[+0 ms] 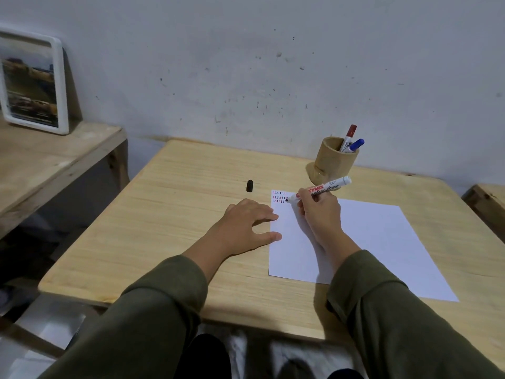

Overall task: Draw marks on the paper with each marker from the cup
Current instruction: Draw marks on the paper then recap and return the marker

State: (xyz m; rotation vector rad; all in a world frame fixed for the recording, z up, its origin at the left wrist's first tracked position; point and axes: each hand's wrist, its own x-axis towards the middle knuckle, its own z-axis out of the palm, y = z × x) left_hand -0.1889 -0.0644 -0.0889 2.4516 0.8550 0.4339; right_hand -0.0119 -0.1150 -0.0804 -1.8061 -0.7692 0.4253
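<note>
Right hand pinching marker, tip on paper far-left corner; left hand spread flat, fingertips on paper's left edge.

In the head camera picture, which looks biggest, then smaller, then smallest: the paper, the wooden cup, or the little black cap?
1. The paper looks biggest by far.
2. The wooden cup comes next.
3. The black cap looks smallest.
The cup stands farther back than the paper, but the gaps are too large for that to change the order.
</note>
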